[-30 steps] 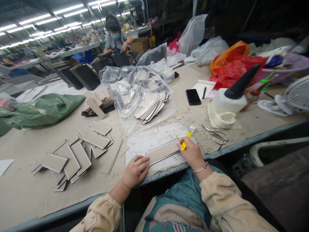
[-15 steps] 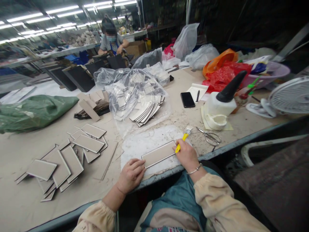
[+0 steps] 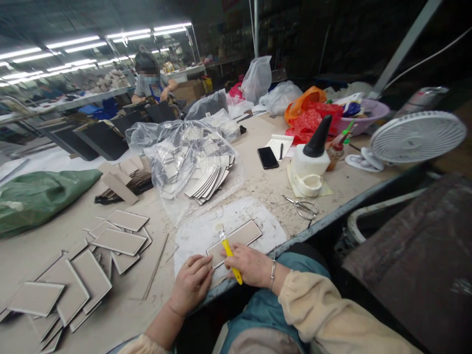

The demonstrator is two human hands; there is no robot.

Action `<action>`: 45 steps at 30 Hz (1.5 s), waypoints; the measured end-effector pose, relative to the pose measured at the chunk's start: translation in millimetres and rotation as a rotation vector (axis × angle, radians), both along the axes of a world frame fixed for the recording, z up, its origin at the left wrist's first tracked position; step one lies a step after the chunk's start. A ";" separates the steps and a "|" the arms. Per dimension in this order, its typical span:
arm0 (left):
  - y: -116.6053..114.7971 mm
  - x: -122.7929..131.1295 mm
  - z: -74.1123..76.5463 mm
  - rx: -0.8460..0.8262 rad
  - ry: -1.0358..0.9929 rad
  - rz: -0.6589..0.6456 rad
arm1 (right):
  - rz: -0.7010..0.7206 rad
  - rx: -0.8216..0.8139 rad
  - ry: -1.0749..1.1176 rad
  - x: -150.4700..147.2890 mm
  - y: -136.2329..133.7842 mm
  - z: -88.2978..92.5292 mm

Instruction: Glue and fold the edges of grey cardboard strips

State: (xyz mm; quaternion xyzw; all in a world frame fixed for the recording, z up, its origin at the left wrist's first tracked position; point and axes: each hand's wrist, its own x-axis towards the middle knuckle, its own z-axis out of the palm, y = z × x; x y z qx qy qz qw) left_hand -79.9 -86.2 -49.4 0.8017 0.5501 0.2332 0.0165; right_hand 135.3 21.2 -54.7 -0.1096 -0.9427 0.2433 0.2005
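Since I looked, yellow plastic-handled brush (image 3: 229,251): crossed grey rectangular card panel (image 3: 243,233) leftward;
Right hand (image 3: 252,265): gripping brush;
Left hand (image 3: 191,282): flat, pinning panel

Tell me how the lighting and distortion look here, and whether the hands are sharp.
Head view: tube lights glare upper left, the right background falls dark; the wide lens stretches the corners; the plastic bag glints; left hand and right hand with the brush look sharp.

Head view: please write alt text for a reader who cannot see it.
A person's right hand holds a yellow brush across a grey card on a white sheet, while the left hand rests at the card's end. More cards lie to the left; scissors and a fan to the right.
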 end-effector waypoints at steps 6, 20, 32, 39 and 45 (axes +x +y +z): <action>1.2 1.4 1.3 0.001 0.007 -0.009 | -0.077 -0.041 -0.047 2.0 6.8 -6.2; -0.3 2.9 0.4 -0.020 0.000 0.023 | -0.358 -0.142 0.031 9.5 45.7 -17.2; -3.9 3.7 0.7 -0.011 -0.125 0.117 | -0.797 -0.159 0.199 29.5 55.6 -4.3; 14.7 7.7 0.2 -0.028 -0.115 0.387 | -0.766 -0.119 0.156 25.4 46.9 -1.4; 46.4 24.0 27.1 -0.493 0.015 0.535 | -0.749 -0.088 0.131 24.1 45.6 -3.8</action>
